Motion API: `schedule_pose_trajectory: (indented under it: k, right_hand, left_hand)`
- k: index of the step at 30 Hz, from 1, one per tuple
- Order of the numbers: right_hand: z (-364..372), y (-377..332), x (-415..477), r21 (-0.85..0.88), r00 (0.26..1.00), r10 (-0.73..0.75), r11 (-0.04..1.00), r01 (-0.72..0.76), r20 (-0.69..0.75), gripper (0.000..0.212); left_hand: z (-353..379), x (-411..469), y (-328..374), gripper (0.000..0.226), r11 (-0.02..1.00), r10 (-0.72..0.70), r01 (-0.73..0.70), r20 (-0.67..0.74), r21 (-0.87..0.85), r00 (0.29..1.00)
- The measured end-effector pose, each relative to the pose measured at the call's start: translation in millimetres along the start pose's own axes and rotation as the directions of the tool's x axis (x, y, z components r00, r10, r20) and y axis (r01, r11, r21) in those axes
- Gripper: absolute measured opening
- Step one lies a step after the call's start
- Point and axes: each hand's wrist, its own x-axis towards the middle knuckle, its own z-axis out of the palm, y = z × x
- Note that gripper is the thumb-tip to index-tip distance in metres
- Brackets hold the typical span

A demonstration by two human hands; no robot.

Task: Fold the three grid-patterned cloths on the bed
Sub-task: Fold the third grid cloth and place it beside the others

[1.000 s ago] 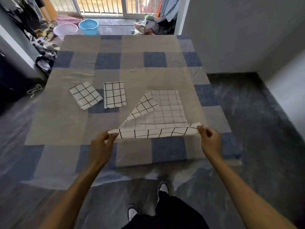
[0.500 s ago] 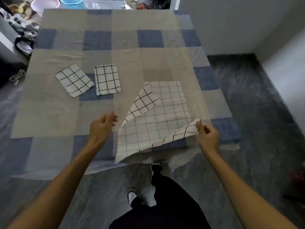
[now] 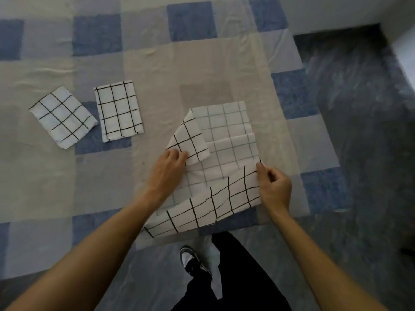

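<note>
The large grid cloth (image 3: 226,131) lies unfolded, pale side up, near the bed's front edge. Its far-left corner is turned over into a flap with dark lines. My left hand (image 3: 168,169) has curled fingers on that flap's lower edge and pinches it. My right hand (image 3: 274,187) pinches the near-right corner, lifted and turned back so the dark-lined side shows along the front. Two small folded grid cloths lie to the left: one tilted (image 3: 62,117), one upright (image 3: 118,111).
The bed (image 3: 202,63) has a beige and blue checked cover. Its right side borders a dark floor (image 3: 359,108), with a white wall at the top right. My legs and a shoe (image 3: 193,261) stand at the front edge.
My left hand let go of the near-left corner and moved forward onto the turned-over flap. My right hand kept its corner and carried it slightly forward. The view tilted down.
</note>
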Motion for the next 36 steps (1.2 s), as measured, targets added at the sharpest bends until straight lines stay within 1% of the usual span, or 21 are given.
schedule_pose_trajectory:
  k: [2,3,5,8,10,12,14,16,17,18,19,21,23,25,27,30,31,32,33,35,36]
  right_hand:
    - [6,-3,7,0.004,1.000,0.010,1.000,-0.010,0.012,0.040]
    - [8,-5,10,0.005,1.000,0.012,1.000,-0.012,0.016,0.039]
    - [12,-7,15,-0.009,1.000,0.004,1.000,-0.004,0.019,0.039]
    - [15,-7,22,-0.058,1.000,-0.011,0.998,0.011,0.011,0.035]
    - [16,-8,25,-0.125,0.998,-0.058,0.991,0.055,-0.016,0.028]
    - [17,-4,28,-0.288,0.985,-0.170,0.945,0.154,-0.031,0.024]
    - [19,-1,32,-0.363,0.977,-0.214,0.911,0.196,-0.008,0.026]
    - [20,-2,34,-0.354,0.976,-0.218,0.915,0.195,-0.025,0.026]
    - [21,-3,35,-0.340,0.975,-0.218,0.921,0.188,-0.051,0.025]
    - [22,-5,36,-0.313,0.974,-0.210,0.934,0.174,-0.084,0.025]
    - [23,-8,37,-0.274,0.975,-0.186,0.950,0.148,-0.121,0.025]
    - [23,-14,41,-0.206,0.977,-0.112,0.976,0.073,-0.183,0.028]
    - [23,-19,44,-0.170,0.973,-0.068,0.985,0.031,-0.219,0.033]
    - [23,-26,46,-0.126,0.969,-0.025,0.992,-0.007,-0.247,0.037]
    - [24,-33,48,-0.078,0.964,0.017,0.996,-0.039,-0.267,0.039]
    - [27,-41,49,-0.041,0.956,0.046,0.997,-0.061,-0.288,0.040]
    - [27,-44,50,-0.037,0.954,0.050,0.997,-0.064,-0.294,0.040]
    - [28,-46,50,-0.033,0.952,0.054,0.997,-0.067,-0.301,0.041]
    - [29,-48,51,-0.025,0.950,0.062,0.997,-0.073,-0.306,0.041]
    - [30,-51,52,-0.005,0.947,0.081,0.996,-0.086,-0.310,0.042]
    - [31,-53,54,0.007,0.947,0.085,0.996,-0.088,-0.309,0.042]
  left_hand:
    - [-4,5,-1,0.029,0.993,-0.086,0.084,-0.027,-0.082,0.996]
    - [-9,9,0,0.024,0.975,-0.161,0.151,-0.048,-0.165,0.986]
    - [-20,17,2,0.012,0.874,-0.359,0.302,-0.088,-0.381,0.929]
    - [-30,30,-9,0.018,0.629,-0.628,0.479,-0.036,-0.613,0.778]
    - [-31,34,-27,0.021,0.468,-0.742,0.558,0.039,-0.685,0.669]
    - [-29,33,-46,0.018,0.324,-0.801,0.635,0.154,-0.701,0.579]
    - [-28,29,-63,0.016,0.252,-0.839,0.672,0.189,-0.697,0.511]
    - [-37,23,-75,0.024,0.206,-0.900,0.657,0.123,-0.725,0.417]
    - [-44,20,-77,0.025,0.213,-0.920,0.639,0.068,-0.739,0.386]
    - [-53,15,-77,0.024,0.256,-0.920,0.614,0.006,-0.747,0.392]
    - [-60,9,-76,0.022,0.321,-0.898,0.585,-0.042,-0.745,0.439]
    - [-72,-8,-67,0.020,0.444,-0.794,0.509,-0.060,-0.737,0.605]
    - [-74,-28,-53,0.023,0.497,-0.657,0.474,0.042,-0.727,0.753]
    - [-68,-49,-40,0.031,0.497,-0.550,0.508,0.197,-0.704,0.811]
    - [-61,-66,-31,0.047,0.419,-0.474,0.558,0.351,-0.716,0.808]
    - [-62,-81,-25,0.078,0.207,-0.390,0.622,0.520,-0.755,0.760]
    - [-64,-83,-24,0.084,0.152,-0.377,0.645,0.559,-0.749,0.738]
    - [-67,-84,-22,0.083,0.137,-0.376,0.663,0.580,-0.736,0.722]
    - [-68,-85,-20,0.076,0.187,-0.399,0.682,0.580,-0.707,0.710]
    - [-65,-85,-19,0.063,0.389,-0.502,0.731,0.537,-0.560,0.678]
    - [-63,-85,-20,0.060,0.442,-0.556,0.763,0.523,-0.472,0.646]
